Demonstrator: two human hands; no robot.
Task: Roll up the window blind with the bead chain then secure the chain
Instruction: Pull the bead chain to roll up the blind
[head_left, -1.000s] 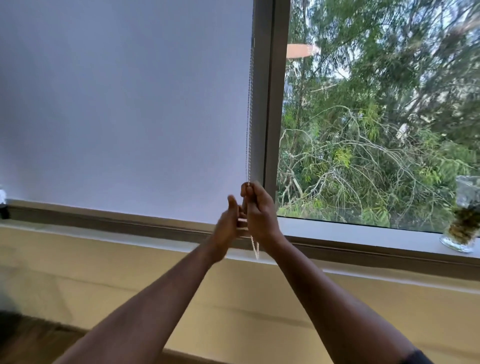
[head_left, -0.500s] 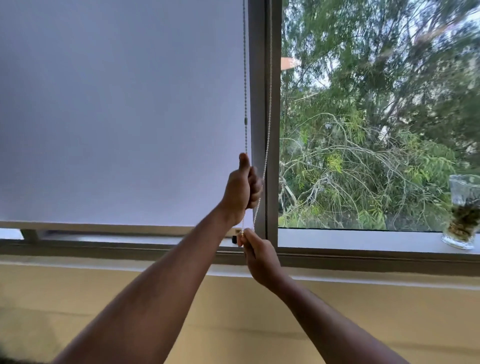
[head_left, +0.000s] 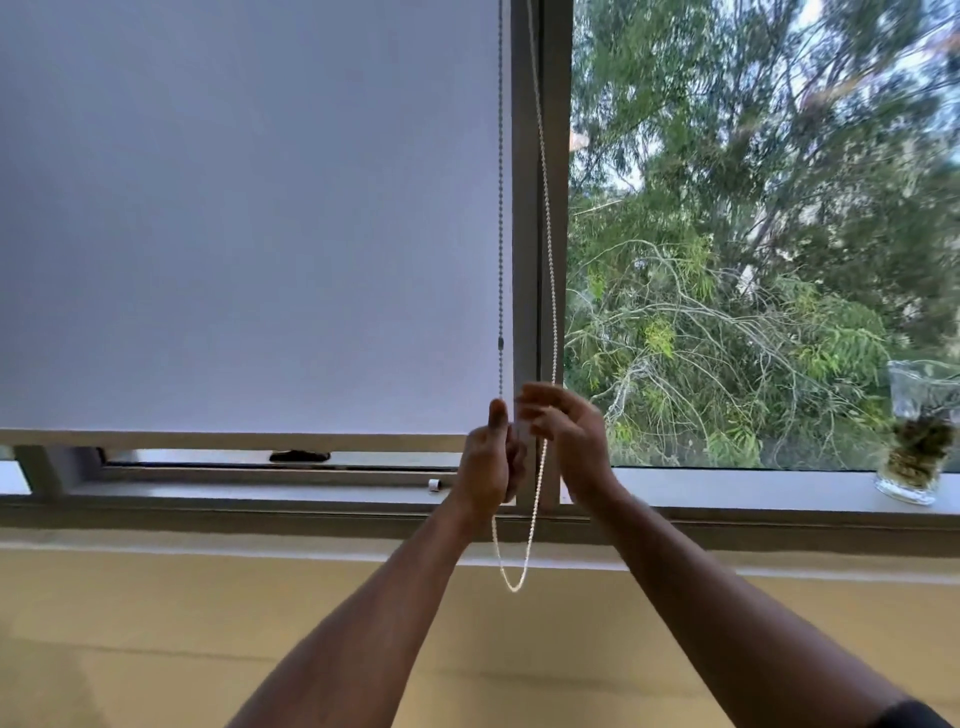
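the bead chain (head_left: 500, 208) hangs in two strands beside the window frame (head_left: 525, 234), its loop dangling below the sill (head_left: 727, 491); the top is cut off by the picture's edge. the blind (head_left: 249, 208) covers most of the left pane, its bottom bar just above the sill. the left hand (head_left: 488, 467) is closed around the left strand, thumb up. the right hand (head_left: 569, 441) is blurred, fingers loosely spread near the right strand; whether it grips is unclear. a glass jar (head_left: 917, 431) stands far right.
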